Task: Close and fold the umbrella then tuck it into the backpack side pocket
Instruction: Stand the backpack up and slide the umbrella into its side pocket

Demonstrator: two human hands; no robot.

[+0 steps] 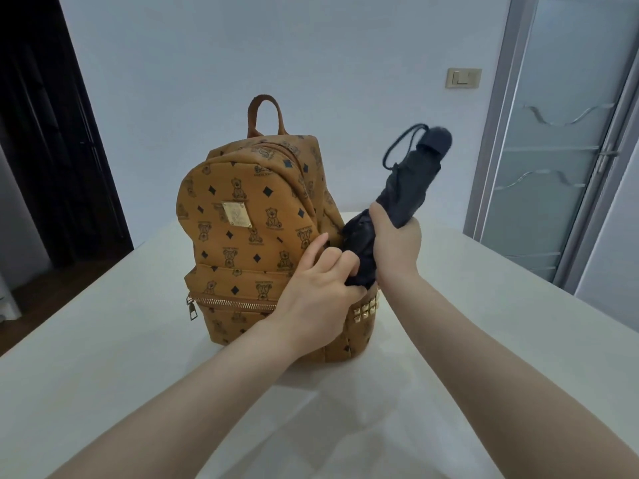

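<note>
A tan backpack (pixel 242 236) with a bear print stands upright on the white table (pixel 103 375). A folded dark navy umbrella (pixel 411 188) leans up and to the right, handle and wrist loop at the top. Its lower end sits in the studded side pocket (pixel 366 311) on the backpack's right side. My right hand (pixel 394 247) grips the umbrella's middle. My left hand (pixel 318 288) rests at the pocket's mouth, fingers curled on the umbrella's lower fabric and the pocket's edge. The tip of the umbrella is hidden by the hand and pocket.
The white table stretches wide around the backpack. A pale wall with a light switch (pixel 464 77) lies behind. A dark doorway (pixel 45 133) is at the left, a frosted glass door (pixel 560 133) at the right.
</note>
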